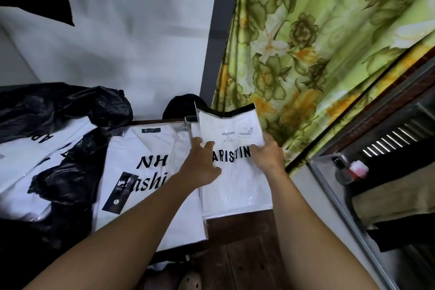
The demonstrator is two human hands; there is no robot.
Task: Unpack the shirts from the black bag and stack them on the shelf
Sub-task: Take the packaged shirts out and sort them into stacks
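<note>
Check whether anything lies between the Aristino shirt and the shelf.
Nothing visible does. The Aristino shirt is held right at the shelf, with bare wood showing past its near edge. The NH shirt lies to its left.

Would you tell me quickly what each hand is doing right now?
Left hand: open, fingers spread on the packaged ARISTINO shirt.
Right hand: pinching that shirt's right edge.
</note>
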